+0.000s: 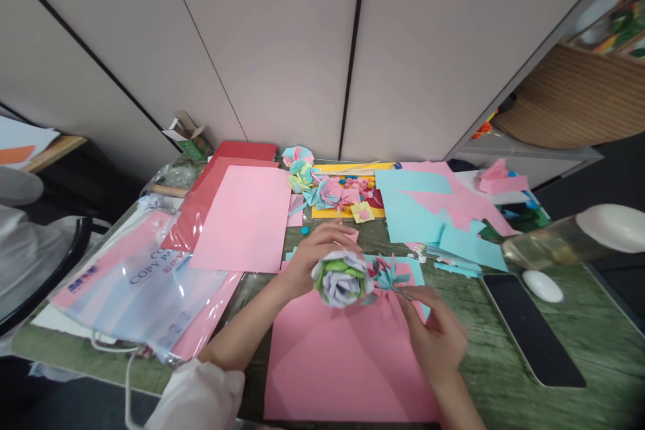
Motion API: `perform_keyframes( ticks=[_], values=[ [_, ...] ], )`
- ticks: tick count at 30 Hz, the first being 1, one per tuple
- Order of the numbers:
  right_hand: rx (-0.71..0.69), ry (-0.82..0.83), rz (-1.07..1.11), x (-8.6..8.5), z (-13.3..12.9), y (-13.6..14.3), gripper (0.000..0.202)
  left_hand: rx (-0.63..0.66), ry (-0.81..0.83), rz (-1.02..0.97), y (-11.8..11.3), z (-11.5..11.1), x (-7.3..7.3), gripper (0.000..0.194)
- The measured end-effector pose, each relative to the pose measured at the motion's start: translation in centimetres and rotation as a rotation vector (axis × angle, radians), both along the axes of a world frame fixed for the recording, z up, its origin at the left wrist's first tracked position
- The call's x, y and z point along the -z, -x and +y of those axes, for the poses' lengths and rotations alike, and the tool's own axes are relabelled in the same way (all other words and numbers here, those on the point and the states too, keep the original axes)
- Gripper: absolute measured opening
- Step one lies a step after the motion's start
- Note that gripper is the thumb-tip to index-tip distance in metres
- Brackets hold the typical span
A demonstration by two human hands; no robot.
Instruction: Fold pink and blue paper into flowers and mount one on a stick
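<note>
A paper flower (342, 280) with white and green petals faces me above the pink sheet (342, 363). Behind its bloom, my left hand (322, 245) is closed on it, the fingertips partly hidden by the petals. To the right, small blue and pink pointed paper pieces (390, 275) fan out close to the bloom. My right hand (436, 332) is closed in a pinch at their lower edge, where a thin dark strip or stem shows between thumb and forefinger. Slight blur keeps me from telling exactly what the pinch holds. Light-blue paper shows beneath the pink sheet's far edge.
Pink paper (246, 215), red sheets (242, 151) and a plastic copy-paper bag (146, 275) lie left. Folded flowers (302, 175) and small beads (357, 185) sit at the back. Blue sheets (418, 208), a phone (537, 329), a mouse (543, 286) and a clear bottle (549, 242) occupy the right.
</note>
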State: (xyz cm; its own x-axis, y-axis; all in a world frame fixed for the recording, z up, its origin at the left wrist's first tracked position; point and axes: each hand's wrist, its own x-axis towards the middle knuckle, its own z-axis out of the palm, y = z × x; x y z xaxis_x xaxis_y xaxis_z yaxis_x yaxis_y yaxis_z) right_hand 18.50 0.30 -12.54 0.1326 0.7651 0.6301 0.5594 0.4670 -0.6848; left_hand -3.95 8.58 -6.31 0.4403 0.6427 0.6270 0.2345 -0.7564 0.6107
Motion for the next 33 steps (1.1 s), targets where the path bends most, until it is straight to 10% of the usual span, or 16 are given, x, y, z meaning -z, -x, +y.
perform_keyframes(
  ticks=[10,33],
  values=[
    [-0.026,0.021,0.026,0.3,0.0,-0.1,0.016,-0.416,-0.408,0.601,1.8,0.9,-0.1,0.028],
    [-0.114,-0.06,0.039,0.7,-0.2,0.4,0.026,-0.504,-0.505,0.849,0.9,-2.1,-3.2,0.029]
  ],
)
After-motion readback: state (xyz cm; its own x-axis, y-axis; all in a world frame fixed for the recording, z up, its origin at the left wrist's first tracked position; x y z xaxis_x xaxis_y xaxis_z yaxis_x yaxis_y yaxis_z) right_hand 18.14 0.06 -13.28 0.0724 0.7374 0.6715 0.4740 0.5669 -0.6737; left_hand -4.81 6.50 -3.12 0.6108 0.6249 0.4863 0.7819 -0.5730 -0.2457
